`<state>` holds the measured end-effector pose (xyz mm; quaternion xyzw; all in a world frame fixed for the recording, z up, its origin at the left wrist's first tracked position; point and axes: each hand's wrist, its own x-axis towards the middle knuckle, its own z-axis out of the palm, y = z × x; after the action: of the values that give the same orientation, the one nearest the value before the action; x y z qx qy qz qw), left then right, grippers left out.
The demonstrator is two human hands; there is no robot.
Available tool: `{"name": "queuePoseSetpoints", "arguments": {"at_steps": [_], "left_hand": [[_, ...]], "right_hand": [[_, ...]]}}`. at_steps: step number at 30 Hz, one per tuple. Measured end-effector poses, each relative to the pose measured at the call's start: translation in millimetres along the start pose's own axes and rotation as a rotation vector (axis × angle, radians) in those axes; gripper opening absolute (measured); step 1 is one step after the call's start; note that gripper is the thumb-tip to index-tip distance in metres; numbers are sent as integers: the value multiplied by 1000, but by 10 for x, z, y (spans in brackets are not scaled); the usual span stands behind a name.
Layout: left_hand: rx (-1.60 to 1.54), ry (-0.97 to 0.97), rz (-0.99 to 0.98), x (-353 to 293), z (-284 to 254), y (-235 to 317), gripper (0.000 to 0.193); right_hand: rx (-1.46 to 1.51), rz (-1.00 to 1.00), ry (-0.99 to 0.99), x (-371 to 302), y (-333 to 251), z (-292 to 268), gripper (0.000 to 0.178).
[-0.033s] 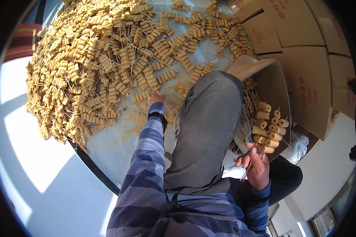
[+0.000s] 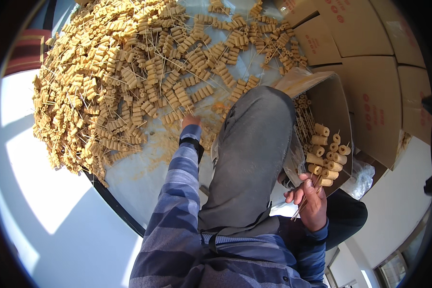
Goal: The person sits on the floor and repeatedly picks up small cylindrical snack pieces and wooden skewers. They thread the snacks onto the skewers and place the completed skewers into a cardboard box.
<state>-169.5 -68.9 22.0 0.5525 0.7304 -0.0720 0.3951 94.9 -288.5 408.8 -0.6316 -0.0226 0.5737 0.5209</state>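
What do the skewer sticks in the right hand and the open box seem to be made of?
Skewer sticks: probably bamboo or wood, finish unclear; they look thin, straight and tan. Open box: likely cardboard, matte brown, with stiff, flat panels.

The right hand holds a bunch of skewered tan tubes by their sticks beside an open carton; the left hand meets a skewer heap's edge.

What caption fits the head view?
Right hand holds thin skewers of tan tubular pieces, left hand at a large tan skewer heap.
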Motion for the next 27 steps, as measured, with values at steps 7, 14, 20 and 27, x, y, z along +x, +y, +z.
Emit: {"name": "queuePoseSetpoints", "arguments": {"at_steps": [7,14,20,27], "left_hand": [[-630,-389,117,-793,-1128,342,24],[-846,-699,516,-2530,-2394,1177,21],[-558,-1037,510,-3751,-2051,1632,23],[-160,-936,893,-4313,-1573,1643,17]], "right_hand": [[-5,-9,0,-100,-42,52,27],[265,-111,-190,-265,51,359,33],[104,-210,-368,-567,98,290,50],[117,-263,-382,-893,172,-3,35]]}}
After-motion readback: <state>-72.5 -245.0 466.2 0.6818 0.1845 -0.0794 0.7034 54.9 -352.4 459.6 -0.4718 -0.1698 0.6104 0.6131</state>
